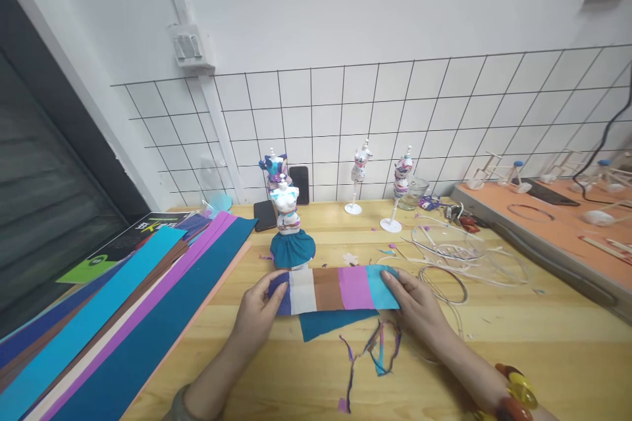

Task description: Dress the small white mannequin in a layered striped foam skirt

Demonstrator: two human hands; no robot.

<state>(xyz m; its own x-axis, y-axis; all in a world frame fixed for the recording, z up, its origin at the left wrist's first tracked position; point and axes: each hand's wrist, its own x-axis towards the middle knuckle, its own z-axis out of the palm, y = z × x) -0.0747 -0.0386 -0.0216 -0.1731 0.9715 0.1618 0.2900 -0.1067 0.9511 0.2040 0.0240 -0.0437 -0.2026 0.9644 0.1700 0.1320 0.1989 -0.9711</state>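
Striped felt strip (336,289) lies flat on the wooden table (518,342), centre of view, stretched crosswise between both hands. Bands from the person's left to right: dark blue, white, brown, pink-purple, light blue.

Left hand (259,312) is at the dark blue end, fingers curled in and thumb on top of the band, pinching that end. Right hand (419,309) is at the light blue end, fingers nearly straight and laid flat over the band, pressing it down; thumb is hidden, so can't tell if it grips from below. Beaded bracelet (516,395) on the right wrist.

A teal felt piece (330,323) sticks out from under the strip's near edge, touching it. Thin coloured trimmings (370,348) lie just in front, between the forearms.

Just behind the strip stands a mini mannequin (289,223) in a teal skirt, upright, skirt hem near the strip's far edge. Two more small mannequins on stands (359,174) farther back by the wire grid (395,118).

Fanned stack of long felt sheets (123,316) on the left, well apart from the left hand. White loops and clear plastic bits (454,253) beyond the right hand. Orange board (553,223) at the far right.
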